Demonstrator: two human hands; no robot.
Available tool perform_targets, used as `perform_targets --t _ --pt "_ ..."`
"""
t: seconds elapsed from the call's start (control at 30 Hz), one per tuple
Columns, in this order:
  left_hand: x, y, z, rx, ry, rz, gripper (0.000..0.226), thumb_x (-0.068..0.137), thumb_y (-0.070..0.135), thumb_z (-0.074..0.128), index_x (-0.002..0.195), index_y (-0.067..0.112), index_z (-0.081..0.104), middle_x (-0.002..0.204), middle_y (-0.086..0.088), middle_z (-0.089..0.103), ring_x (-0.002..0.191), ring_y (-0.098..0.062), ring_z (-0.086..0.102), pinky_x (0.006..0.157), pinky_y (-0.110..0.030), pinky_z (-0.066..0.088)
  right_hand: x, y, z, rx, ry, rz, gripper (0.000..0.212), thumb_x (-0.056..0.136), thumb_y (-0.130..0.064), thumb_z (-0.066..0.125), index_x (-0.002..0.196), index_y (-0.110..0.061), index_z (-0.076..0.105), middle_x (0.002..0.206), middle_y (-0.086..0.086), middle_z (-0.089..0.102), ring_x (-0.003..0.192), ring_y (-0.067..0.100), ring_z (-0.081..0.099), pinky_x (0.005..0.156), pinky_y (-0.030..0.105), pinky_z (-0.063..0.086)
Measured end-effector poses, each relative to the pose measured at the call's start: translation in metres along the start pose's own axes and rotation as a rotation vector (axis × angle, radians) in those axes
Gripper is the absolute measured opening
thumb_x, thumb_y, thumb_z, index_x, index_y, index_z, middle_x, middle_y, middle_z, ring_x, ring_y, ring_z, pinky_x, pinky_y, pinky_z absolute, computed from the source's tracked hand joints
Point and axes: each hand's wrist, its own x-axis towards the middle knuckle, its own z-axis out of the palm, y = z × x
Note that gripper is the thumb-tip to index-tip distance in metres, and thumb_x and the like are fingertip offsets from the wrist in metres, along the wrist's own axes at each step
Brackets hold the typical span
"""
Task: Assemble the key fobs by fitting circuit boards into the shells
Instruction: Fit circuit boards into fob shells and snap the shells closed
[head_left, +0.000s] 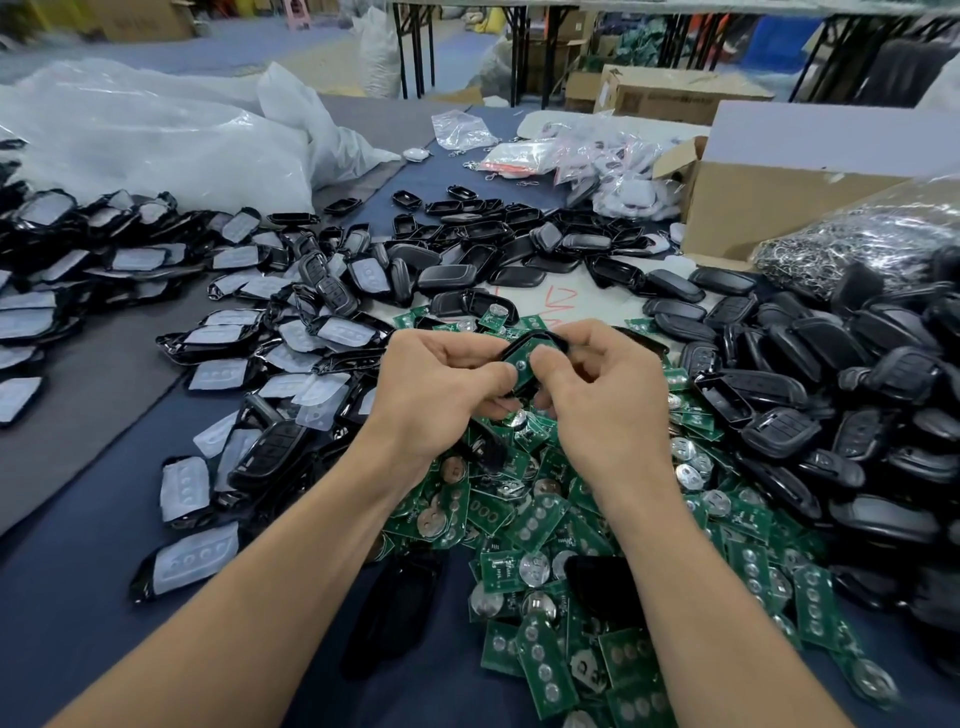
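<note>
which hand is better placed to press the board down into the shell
Probably the right hand: its thumb tip lies over the green circuit board, while the left hand grips the black shell from the side and can steady it.

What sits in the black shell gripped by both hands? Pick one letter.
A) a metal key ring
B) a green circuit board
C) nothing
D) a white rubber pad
B: a green circuit board shows inside the black shell that the left hand and right hand grip.
</note>
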Motion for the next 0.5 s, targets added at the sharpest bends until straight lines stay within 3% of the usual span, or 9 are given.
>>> perform_targets --t 0.17,0.3,0.4,0.47,0.5 --pt "-0.0006 0.0012 -0.0002 0.078 -0.118 0.020 0.030 0.086 0.001 0.082 0.089 0.031 0.082 0.080 -0.003 0.081 0.068 -0.020 0.078 0.064 -0.025 0.062 0.0033 0.0011 -0.0064 0.206 -0.041 0.082 0.023 0.089 -0.008 0.074 0.077 -0.028 0.076 0.063 0.006 0.071 0.051 0.019 0.063 0.052 0.033 0.051" --pt "0.0012 -0.0001 -0.0001 0.086 -0.085 -0.019 0.037 0.083 -0.005 0.081 0.080 0.032 0.082 0.073 -0.006 0.079 0.061 -0.019 0.075 0.059 -0.023 0.060 0.0034 0.0004 -0.0044 0.217 -0.053 0.066 0.031 0.085 -0.008 0.076 0.076 -0.037 0.075 0.062 0.004 0.071 0.050 0.015 0.063 0.051 0.026 0.048" --pt "0.0010 -0.0011 -0.0003 0.045 -0.049 -0.015 0.038 0.080 -0.009 0.081 0.080 0.028 0.082 0.073 -0.007 0.079 0.057 -0.018 0.074 0.057 -0.023 0.059 0.0012 -0.0002 -0.0016 0.171 -0.080 0.031 0.006 0.080 -0.020 0.074 0.082 -0.026 0.072 0.067 0.006 0.070 0.055 0.023 0.063 0.056 0.040 0.052" --pt "0.0003 -0.0012 0.0000 0.063 -0.043 0.002 0.034 0.082 -0.006 0.081 0.085 0.027 0.082 0.075 -0.003 0.080 0.060 -0.016 0.074 0.059 -0.023 0.060 0.0001 -0.0003 -0.0013 0.139 -0.104 0.006 0.006 0.079 -0.021 0.073 0.084 -0.021 0.071 0.073 0.011 0.071 0.065 0.036 0.060 0.063 0.050 0.053" --pt "0.0005 -0.0016 0.0002 0.111 -0.050 0.019 0.031 0.083 -0.003 0.081 0.089 0.028 0.082 0.076 0.001 0.080 0.063 -0.015 0.075 0.061 -0.023 0.060 -0.0001 0.0001 -0.0015 0.138 -0.104 0.008 0.006 0.079 -0.019 0.074 0.084 -0.021 0.071 0.074 0.011 0.070 0.064 0.034 0.057 0.062 0.049 0.052"
